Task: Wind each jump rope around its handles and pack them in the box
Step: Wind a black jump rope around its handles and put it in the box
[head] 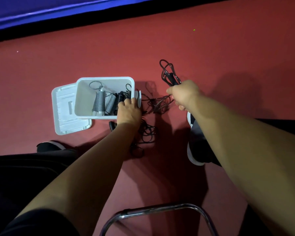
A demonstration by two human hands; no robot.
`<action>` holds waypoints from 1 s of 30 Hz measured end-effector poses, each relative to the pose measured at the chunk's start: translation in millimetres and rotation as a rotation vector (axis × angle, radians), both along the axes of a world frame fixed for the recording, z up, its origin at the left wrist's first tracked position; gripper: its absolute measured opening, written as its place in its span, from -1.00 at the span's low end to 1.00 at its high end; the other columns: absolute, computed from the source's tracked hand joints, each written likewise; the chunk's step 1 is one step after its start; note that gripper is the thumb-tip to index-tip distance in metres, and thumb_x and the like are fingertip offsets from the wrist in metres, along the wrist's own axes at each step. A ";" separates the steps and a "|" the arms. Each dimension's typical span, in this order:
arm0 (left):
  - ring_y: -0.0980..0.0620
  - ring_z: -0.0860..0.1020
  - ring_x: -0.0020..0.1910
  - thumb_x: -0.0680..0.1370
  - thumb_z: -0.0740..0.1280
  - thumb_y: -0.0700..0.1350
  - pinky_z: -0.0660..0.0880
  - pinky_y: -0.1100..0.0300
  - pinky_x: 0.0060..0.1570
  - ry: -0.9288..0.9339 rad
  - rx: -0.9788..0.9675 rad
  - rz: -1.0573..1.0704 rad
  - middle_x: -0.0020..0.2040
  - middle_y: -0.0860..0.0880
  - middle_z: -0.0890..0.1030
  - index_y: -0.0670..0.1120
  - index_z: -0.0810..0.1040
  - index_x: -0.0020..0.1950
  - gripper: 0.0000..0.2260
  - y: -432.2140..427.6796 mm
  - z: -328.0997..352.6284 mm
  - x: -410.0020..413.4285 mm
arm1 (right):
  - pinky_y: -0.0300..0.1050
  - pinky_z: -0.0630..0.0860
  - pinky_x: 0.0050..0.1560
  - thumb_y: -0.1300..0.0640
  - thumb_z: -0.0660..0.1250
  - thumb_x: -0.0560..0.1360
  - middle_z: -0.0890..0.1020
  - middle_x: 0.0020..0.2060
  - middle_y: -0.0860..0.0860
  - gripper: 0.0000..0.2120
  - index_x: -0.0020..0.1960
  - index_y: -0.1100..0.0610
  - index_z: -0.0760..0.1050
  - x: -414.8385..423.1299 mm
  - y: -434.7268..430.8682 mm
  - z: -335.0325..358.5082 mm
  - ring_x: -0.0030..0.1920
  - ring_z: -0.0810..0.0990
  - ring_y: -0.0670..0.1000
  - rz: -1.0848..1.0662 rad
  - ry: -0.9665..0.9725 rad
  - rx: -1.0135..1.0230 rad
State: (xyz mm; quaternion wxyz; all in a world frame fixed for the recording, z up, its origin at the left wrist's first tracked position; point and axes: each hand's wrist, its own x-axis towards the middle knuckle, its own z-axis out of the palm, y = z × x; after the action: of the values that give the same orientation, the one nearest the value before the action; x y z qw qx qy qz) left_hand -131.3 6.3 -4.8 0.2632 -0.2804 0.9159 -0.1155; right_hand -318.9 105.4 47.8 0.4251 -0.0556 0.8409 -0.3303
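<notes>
A white lid lies flat on the red floor, with its right edge tucked under the white box. The box stands open just beside it. Inside the box are 2 grey wound jump ropes, which lean side by side. A black wound jump rope sits to their right, against the box's right wall.

The left hand is seen from the back and reaches over the near right corner of the box. Its fingers are bent down onto the black wound jump rope at the rim. I cannot tell whether they clasp the rope, clasp the wall or only rest there. A black handle lies on the floor just below the box, beside the left wrist.

Loose black ropes are tangled on the floor between the 2 hands. More loops trail toward the person beneath the left forearm.

The right hand is held up, well apart from the box. Its fingers are clamped round a black jump rope, whose handles and gathered loops stick out past the knuckles.

A dark shoe shows at lower left, and a white-soled shoe shows under the right forearm. A chrome chair tube curves across the bottom. A blue mat runs along the top edge.
</notes>
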 end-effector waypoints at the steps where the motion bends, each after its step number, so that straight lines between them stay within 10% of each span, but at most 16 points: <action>1: -0.14 0.42 0.29 0.68 0.16 -0.09 0.39 -0.01 0.18 0.012 0.009 0.021 0.37 -0.09 0.42 0.00 0.60 0.39 -0.66 0.6 -2.1 1.9 | -0.13 0.34 -0.50 0.09 0.47 0.50 0.59 -0.30 0.06 -0.89 -0.04 0.11 0.60 -1.9 0.2 -1.3 -0.45 0.44 0.06 -0.002 0.001 0.000; 12: -0.15 0.44 0.26 0.58 0.27 -0.09 0.42 -0.08 0.28 0.259 0.231 0.290 0.22 -0.06 0.42 0.38 0.39 0.50 -0.45 0.2 -7.3 30.5 | -0.19 0.28 -0.55 0.12 0.49 0.49 0.56 -0.26 0.06 -0.89 -0.05 0.07 0.57 -7.4 1.5 -13.9 -0.48 0.38 0.00 -0.057 -0.036 -0.020; 21: -0.19 0.49 0.11 0.58 0.30 -0.15 0.51 -0.06 0.09 0.613 0.403 0.287 0.12 -0.05 0.49 0.11 0.59 0.44 -0.57 -5.6 -25.4 42.2 | -0.16 0.32 -0.53 0.09 0.51 0.49 0.60 -0.25 0.08 -0.87 -0.07 0.10 0.58 -4.3 -0.1 -13.4 -0.45 0.42 0.04 -0.015 -0.017 -0.011; 30: -0.22 0.44 0.10 0.48 0.25 -0.21 0.49 -0.06 0.05 0.640 0.312 0.260 0.40 -0.08 0.47 -0.04 0.37 0.61 -0.35 5.4 -23.6 41.0 | -0.17 0.32 -0.54 0.10 0.51 0.52 0.60 -0.23 0.07 -0.87 -0.09 0.07 0.56 -3.2 1.6 -11.9 -0.46 0.41 0.02 0.003 -0.010 -0.016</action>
State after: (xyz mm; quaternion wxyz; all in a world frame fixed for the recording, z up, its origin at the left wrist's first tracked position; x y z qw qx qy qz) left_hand -90.4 11.7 -28.4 0.0156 -0.3729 0.9150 0.1531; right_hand -322.2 107.0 35.9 0.4293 -0.0587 0.8360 -0.3366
